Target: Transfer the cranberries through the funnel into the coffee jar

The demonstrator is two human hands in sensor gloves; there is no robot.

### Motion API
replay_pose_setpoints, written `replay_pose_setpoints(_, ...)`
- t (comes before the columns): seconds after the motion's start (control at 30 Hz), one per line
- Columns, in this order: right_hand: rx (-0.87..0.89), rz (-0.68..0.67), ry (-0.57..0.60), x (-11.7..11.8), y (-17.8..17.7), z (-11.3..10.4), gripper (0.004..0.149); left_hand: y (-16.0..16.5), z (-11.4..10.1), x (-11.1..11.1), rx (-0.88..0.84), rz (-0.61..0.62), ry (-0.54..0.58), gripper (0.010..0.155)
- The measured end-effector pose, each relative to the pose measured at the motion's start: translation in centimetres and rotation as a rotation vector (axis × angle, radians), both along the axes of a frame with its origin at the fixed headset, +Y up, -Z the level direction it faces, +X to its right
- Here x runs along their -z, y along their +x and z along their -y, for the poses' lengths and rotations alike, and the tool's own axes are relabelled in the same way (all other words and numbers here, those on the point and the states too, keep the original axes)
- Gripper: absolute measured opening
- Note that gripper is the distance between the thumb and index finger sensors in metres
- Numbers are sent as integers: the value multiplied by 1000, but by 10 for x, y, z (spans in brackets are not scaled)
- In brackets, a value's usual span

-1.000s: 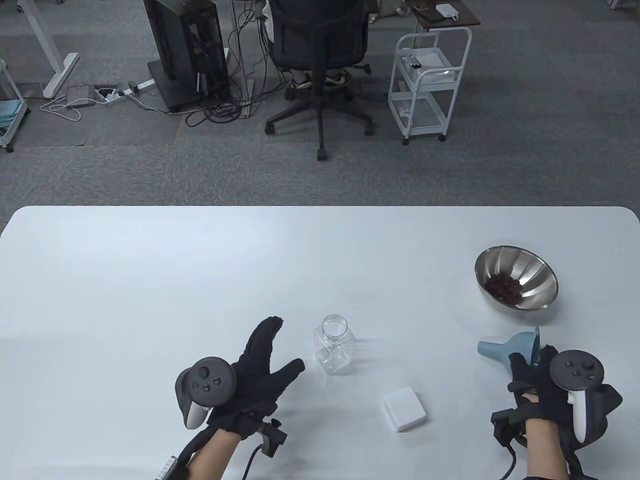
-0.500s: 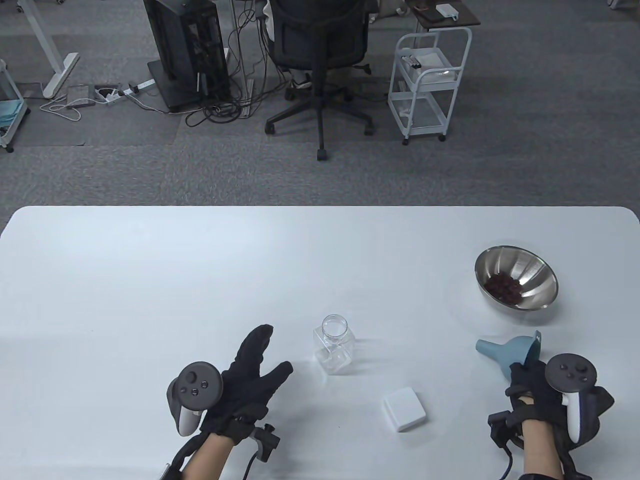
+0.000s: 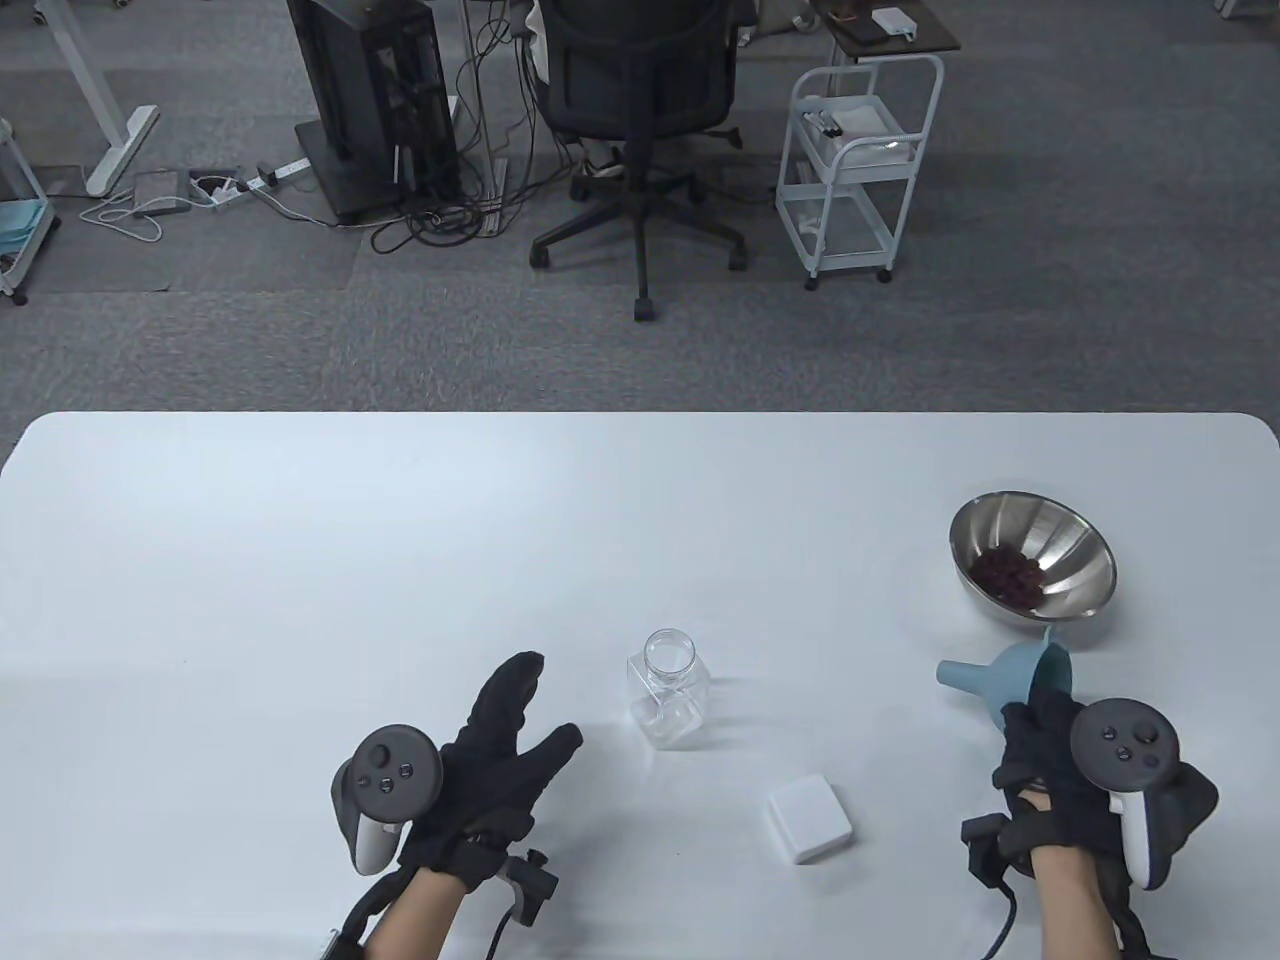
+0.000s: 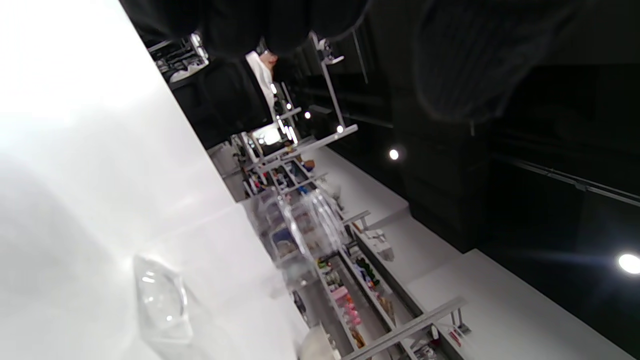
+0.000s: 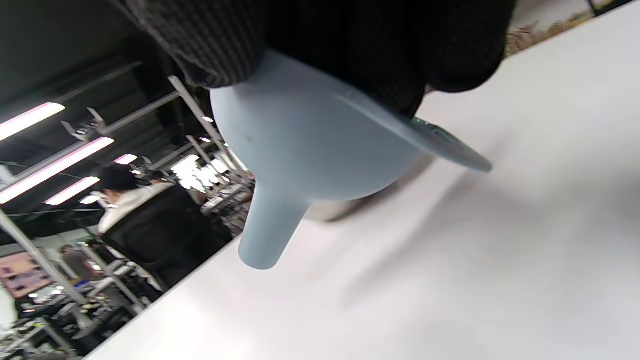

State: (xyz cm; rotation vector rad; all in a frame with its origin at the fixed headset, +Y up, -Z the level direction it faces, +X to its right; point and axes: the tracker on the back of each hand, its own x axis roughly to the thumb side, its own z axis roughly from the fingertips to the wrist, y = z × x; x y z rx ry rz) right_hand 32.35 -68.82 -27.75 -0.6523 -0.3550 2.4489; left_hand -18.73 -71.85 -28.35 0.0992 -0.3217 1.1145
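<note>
A clear glass jar (image 3: 668, 699) stands open near the table's front middle; it also shows in the left wrist view (image 4: 295, 235). A steel bowl (image 3: 1070, 590) at the right holds dark red cranberries (image 3: 1008, 576). My right hand (image 3: 1050, 760) grips a pale blue funnel (image 3: 1005, 680) by its wide rim, lifted off the table, spout pointing left; it fills the right wrist view (image 5: 310, 150). My left hand (image 3: 505, 740) is open, fingers spread, left of the jar and apart from it.
A white square lid (image 3: 809, 817) lies on the table in front of the jar, between my hands. The table (image 3: 400, 560) ends at a far edge, with an office chair (image 3: 640, 120) and a white cart (image 3: 860, 170) beyond.
My right hand has lifted the funnel and carried it slightly left and away from me. My left hand drew back a little toward me and stayed open.
</note>
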Motion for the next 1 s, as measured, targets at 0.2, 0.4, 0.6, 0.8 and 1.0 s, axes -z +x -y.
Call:
replay_pose_setpoints(0.2,-96,-128,129,-1,-42,-40,38,-1,0,0,-4,-2,-1,85)
replay_pose_setpoints(0.4,-218,-274,228,-2,-94,-78,38,-1,1,0,-4,-3,-1,85)
replay_pose_setpoints(0.6,-365,-387,276,-1,-146,-105,38,-2,1,0,-8,-9,-9,85)
replay_pose_setpoints(0.8,-501,-508,293,0,-197,-119,38,-2,1,0,-11,-12,-15,85)
replay_pose_setpoints(1.0,-672,-618,269,0,-241,-122,38,-3,1,1,-14,-15,-18,85)
